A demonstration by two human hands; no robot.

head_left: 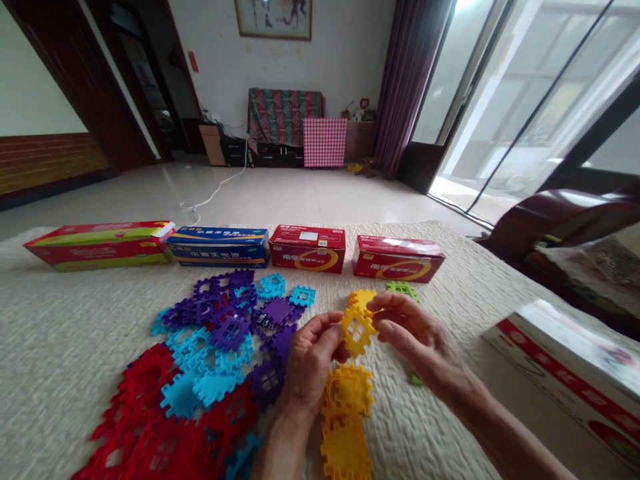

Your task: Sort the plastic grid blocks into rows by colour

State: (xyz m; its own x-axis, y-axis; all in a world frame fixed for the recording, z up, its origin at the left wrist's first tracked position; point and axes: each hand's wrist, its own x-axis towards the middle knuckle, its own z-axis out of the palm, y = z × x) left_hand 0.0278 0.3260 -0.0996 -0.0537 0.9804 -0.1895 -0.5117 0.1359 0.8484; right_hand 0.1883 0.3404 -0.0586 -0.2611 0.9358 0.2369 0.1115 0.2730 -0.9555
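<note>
Pinched by its left edge, a yellow interlocking building tile (357, 331) with a window-like opening is held up in my left hand (310, 353). My right hand (420, 337) is just right of that tile, thumb and fingers apart. Whether its fingertips touch the tile I cannot tell. Behind the held tile lies another yellow piece (362, 298). Several more yellow tiles (347, 450) lie in a column below it. Left of my hands is a spread of purple tiles (233, 331), light blue tiles (183, 393) and red tiles (163, 447). Green tiles (401, 289) show partly behind my right hand.
Along the far side stand a red-and-green box (107, 247), a blue box (220, 248) and two red boxes (307, 250), (399, 260). A white-and-red carton (565, 363) sits at the right. Everything rests on a quilted cream cover (60, 333).
</note>
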